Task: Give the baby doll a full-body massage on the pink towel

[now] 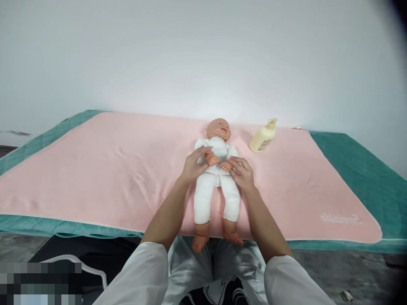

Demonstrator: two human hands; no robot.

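A baby doll (pixel 219 146) in a white cloth suit lies on its back, head away from me, its bare feet reaching past the near edge. My left hand (pixel 194 164) is closed around the doll's forearm on the left side, fingers above and thumb below. On the other side, my right hand (pixel 243 173) grips the doll's other hand between thumb and fingers. Both doll hands rest close together over its belly. Parts of my fingertips are hidden behind the doll's arms.
A pale yellow pump bottle (pixel 262 138) stands right of the doll's head. Beneath lies a pink mat (pixel 104 169) over a green padded cover (pixel 365 169). A white wall (pixel 203 59) rises behind. A dark chair-like object (pixel 104 250) sits below at left.
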